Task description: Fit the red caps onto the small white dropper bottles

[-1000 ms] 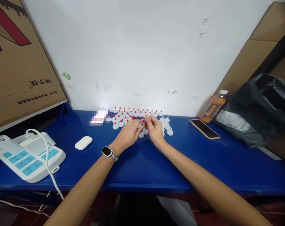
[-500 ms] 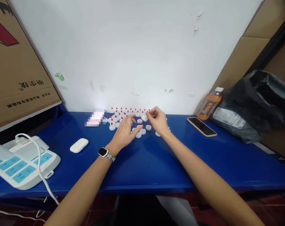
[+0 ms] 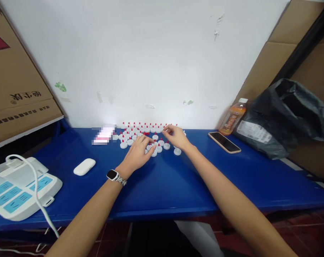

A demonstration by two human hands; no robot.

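Observation:
Many small round white caps point(image 3: 123, 145) with red tips stand on the blue table, packed in rows toward the wall. My left hand point(image 3: 136, 153) is at their near side, palm down, thumb apart from the bent fingers. Its fingertips hover by a few nearer caps point(image 3: 159, 149), and I see nothing held. A small heap of loose red tips point(image 3: 145, 134) lies just beyond that hand. My right hand point(image 3: 176, 137) is over the right end of the rows, fingers curled, a small gap between thumb and forefinger. No cap shows in that gap. Another white cap point(image 3: 177, 151) stands below it.
On the left are a white power strip point(image 3: 45, 203) with a cable and a white earbud case point(image 3: 84, 167). To the right lie a phone point(image 3: 224, 142), an orange drink bottle point(image 3: 233, 117) and a black plastic bag point(image 3: 279, 121). Cardboard boxes point(image 3: 22, 71) flank the white wall.
The white cap that was between my right fingers no longer shows there. My right thumb and forefinger have parted slightly. The whole view has shifted a little, moving things leftward.

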